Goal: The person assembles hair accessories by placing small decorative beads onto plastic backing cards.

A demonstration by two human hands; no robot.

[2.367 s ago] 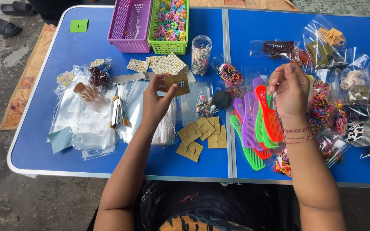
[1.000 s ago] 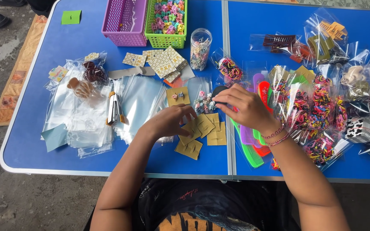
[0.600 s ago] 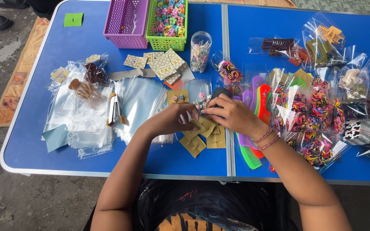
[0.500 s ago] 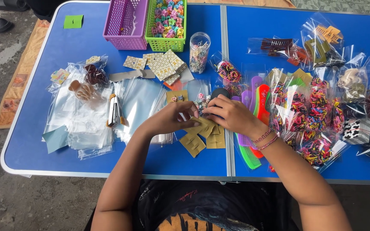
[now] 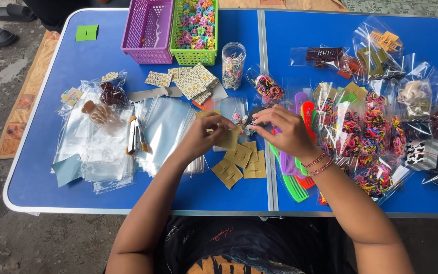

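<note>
Right now both hands meet over the middle of the blue tabletop point(image 5: 51, 167), just above the loose pile of tan cards point(image 5: 242, 161). Left hand point(image 5: 205, 136) has its fingers clamped on one tan card point(image 5: 227, 138), held up off the pile w/ its flat side tilted toward me, prob so I can see where the clip goes. Right hand point(image 5: 285, 131) has fingers pinched together on a small hair clip point(image 5: 243, 122), tiny, colour hard to tell, brought right to the card's top edge; the two touch or nearly so, can't say which.

Spare cards sit directly under my hands, so a fresh one is a short reach. Clear plastic bags point(image 5: 102, 147) lie spread to my left w/ a stapler point(image 5: 137, 137) on top of them, close by for bagging, I'd guess. Patterned cards point(image 5: 191, 81) fan out further back, next to a clear jar point(image 5: 233, 65) of small bits. Green basket point(image 5: 194, 28) of coloured clips and a purple basket point(image 5: 147, 28) stand at the far edge, out of the way. Combs point(image 5: 292, 167) lie under my right wrist, and bags of hair ties point(image 5: 376, 132) crowd the right side.
</note>
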